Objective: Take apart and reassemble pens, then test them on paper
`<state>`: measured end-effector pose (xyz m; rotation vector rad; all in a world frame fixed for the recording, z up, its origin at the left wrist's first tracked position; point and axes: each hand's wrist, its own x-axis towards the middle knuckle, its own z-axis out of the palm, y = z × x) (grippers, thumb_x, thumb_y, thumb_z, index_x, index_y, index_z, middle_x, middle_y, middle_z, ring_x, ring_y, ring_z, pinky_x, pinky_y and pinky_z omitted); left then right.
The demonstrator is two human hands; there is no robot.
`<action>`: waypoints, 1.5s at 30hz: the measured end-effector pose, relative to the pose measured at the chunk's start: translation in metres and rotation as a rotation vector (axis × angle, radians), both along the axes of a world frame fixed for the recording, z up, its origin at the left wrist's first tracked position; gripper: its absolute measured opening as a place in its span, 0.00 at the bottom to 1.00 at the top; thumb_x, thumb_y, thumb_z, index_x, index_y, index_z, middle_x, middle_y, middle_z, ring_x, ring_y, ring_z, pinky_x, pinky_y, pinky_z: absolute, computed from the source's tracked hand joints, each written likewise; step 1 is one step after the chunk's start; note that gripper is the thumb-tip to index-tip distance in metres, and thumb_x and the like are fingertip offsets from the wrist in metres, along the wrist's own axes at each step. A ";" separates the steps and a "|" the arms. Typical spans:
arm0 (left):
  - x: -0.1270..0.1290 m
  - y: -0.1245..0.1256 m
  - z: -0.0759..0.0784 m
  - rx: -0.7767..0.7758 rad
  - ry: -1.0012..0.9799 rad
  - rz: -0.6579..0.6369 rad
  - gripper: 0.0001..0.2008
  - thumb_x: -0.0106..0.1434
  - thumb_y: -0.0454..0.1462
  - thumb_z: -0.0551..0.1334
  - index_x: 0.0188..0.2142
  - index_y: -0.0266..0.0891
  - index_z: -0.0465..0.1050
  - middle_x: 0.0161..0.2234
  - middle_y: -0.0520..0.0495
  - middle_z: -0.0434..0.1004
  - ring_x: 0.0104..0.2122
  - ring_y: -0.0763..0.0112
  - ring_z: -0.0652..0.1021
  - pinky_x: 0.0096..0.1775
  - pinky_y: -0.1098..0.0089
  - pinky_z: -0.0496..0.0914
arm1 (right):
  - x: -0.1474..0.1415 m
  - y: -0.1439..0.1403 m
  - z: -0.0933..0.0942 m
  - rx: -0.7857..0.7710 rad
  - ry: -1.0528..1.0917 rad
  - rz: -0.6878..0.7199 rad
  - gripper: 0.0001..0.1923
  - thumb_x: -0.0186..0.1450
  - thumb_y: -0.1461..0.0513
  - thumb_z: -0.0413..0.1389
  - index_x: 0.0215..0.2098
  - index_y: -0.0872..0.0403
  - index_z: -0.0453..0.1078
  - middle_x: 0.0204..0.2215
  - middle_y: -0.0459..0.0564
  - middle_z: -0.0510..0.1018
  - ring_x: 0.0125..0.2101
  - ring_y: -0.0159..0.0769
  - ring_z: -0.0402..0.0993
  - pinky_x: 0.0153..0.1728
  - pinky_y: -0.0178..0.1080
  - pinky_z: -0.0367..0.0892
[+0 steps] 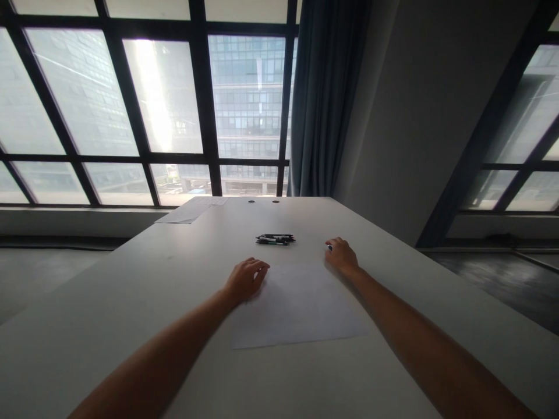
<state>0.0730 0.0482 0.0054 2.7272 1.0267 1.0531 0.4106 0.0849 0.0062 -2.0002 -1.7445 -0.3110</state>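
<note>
A: Head view: left hand [245, 279] lies loosely curled on the paper sheet [297, 305]'s corner, holding nothing. Right hand [341, 255] is curled at the far corner, maybe gripping something small, can't tell.

B: Pens [275, 239] sit just beyond. Loose sheet could slide, honestly.

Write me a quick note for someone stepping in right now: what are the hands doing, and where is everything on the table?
Left hand: palm down on the left edge of the sheet of paper, holding nothing.
Right hand: at the sheet's far right corner, fingers curled; a small object shows at the fingertips, too small to tell what.
Pens: a small bunch lying just beyond the sheet, untouched.
More papers lie at the table's far left edge.
The sheet looks blank and lies flat; no writing is visible.
</note>
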 end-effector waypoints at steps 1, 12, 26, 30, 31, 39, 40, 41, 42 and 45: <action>-0.001 0.001 0.000 -0.005 0.006 0.030 0.13 0.67 0.37 0.52 0.40 0.40 0.76 0.36 0.46 0.80 0.38 0.66 0.77 0.41 0.66 0.72 | -0.010 0.000 0.003 0.001 -0.007 0.032 0.17 0.61 0.66 0.52 0.46 0.58 0.74 0.47 0.58 0.74 0.48 0.44 0.68 0.45 0.39 0.64; -0.004 0.003 -0.002 -0.042 0.087 0.110 0.09 0.62 0.34 0.57 0.32 0.41 0.78 0.36 0.46 0.79 0.38 0.65 0.75 0.40 0.66 0.72 | -0.099 0.050 0.015 -0.103 -0.138 0.249 0.13 0.65 0.61 0.53 0.44 0.56 0.75 0.45 0.58 0.74 0.48 0.45 0.67 0.44 0.39 0.63; -0.003 0.003 -0.003 -0.027 0.082 0.105 0.09 0.62 0.34 0.57 0.31 0.41 0.77 0.35 0.46 0.78 0.37 0.64 0.75 0.39 0.66 0.72 | -0.112 0.056 0.015 -0.071 -0.136 0.237 0.10 0.66 0.62 0.53 0.39 0.56 0.75 0.45 0.58 0.73 0.47 0.44 0.65 0.45 0.41 0.61; -0.003 0.005 -0.005 -0.053 0.061 0.119 0.09 0.63 0.35 0.57 0.32 0.41 0.77 0.35 0.47 0.79 0.37 0.65 0.75 0.39 0.66 0.72 | -0.102 0.032 0.021 0.003 -0.063 0.267 0.09 0.67 0.62 0.52 0.40 0.55 0.74 0.42 0.55 0.75 0.45 0.41 0.67 0.44 0.39 0.61; -0.003 0.006 -0.005 -0.067 0.049 0.128 0.09 0.63 0.35 0.57 0.32 0.41 0.77 0.35 0.47 0.79 0.37 0.65 0.75 0.39 0.66 0.72 | -0.098 0.024 0.022 0.023 -0.026 0.278 0.09 0.66 0.62 0.53 0.39 0.55 0.74 0.41 0.54 0.76 0.44 0.40 0.68 0.44 0.38 0.61; 0.000 0.010 0.001 0.216 -0.018 0.155 0.17 0.66 0.39 0.57 0.53 0.40 0.67 0.49 0.42 0.74 0.47 0.60 0.72 0.46 0.59 0.70 | -0.080 -0.038 0.015 -0.007 0.129 0.373 0.08 0.66 0.62 0.53 0.36 0.54 0.75 0.35 0.50 0.78 0.39 0.37 0.71 0.41 0.36 0.61; 0.001 0.012 0.000 0.246 0.006 0.144 0.18 0.66 0.39 0.57 0.55 0.40 0.65 0.51 0.41 0.72 0.49 0.59 0.71 0.47 0.58 0.69 | -0.080 -0.041 0.013 0.002 0.135 0.395 0.09 0.66 0.62 0.52 0.35 0.54 0.74 0.35 0.50 0.78 0.39 0.37 0.71 0.42 0.36 0.61; 0.002 0.013 0.000 0.263 0.030 0.132 0.19 0.67 0.39 0.57 0.57 0.41 0.64 0.52 0.41 0.72 0.50 0.59 0.71 0.47 0.57 0.69 | -0.080 -0.043 0.010 0.015 0.146 0.419 0.09 0.66 0.62 0.52 0.35 0.54 0.74 0.35 0.50 0.78 0.39 0.37 0.71 0.42 0.36 0.61; 0.003 0.015 -0.001 0.271 0.050 0.120 0.19 0.67 0.39 0.56 0.57 0.41 0.63 0.53 0.41 0.72 0.50 0.59 0.71 0.47 0.58 0.69 | -0.081 -0.045 0.009 0.032 0.165 0.442 0.09 0.66 0.62 0.51 0.35 0.55 0.74 0.35 0.50 0.78 0.39 0.37 0.71 0.42 0.36 0.61; 0.004 0.018 -0.005 0.279 0.065 0.112 0.16 0.70 0.39 0.53 0.55 0.41 0.66 0.48 0.42 0.74 0.46 0.61 0.73 0.45 0.60 0.69 | -0.082 -0.045 0.004 0.082 0.250 0.486 0.14 0.69 0.60 0.48 0.33 0.55 0.73 0.33 0.50 0.78 0.37 0.36 0.71 0.41 0.36 0.62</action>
